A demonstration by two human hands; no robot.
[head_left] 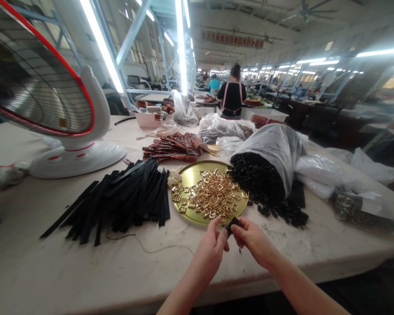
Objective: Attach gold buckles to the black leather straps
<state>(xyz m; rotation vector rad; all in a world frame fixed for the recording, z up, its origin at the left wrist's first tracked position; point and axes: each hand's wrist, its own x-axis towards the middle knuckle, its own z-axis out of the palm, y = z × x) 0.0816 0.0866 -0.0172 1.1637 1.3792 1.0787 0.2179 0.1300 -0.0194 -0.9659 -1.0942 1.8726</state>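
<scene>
Between my two hands is a short black strip (232, 225), at the near rim of a round gold tray (192, 171). My right hand (251, 236) pinches the strip from the right. My left hand (215, 238) is closed at the strip's left end, its index finger lifted toward the tray. Heaped on the tray are many small gold square buckles (213, 192). Long black strips (128, 197) lie in a fanned pile left of the tray. To the right, small black pieces (261, 173) spill from a clear plastic bag (276, 142) lying on its side.
A white fan with a red-rimmed guard (80, 151) stands at the left. Behind the tray lie reddish-brown patterned pieces (177, 146) and plastic bags (223, 124). A bag of metal parts (357, 208) lies at the right. A person in an apron (232, 96) is farther back, facing away.
</scene>
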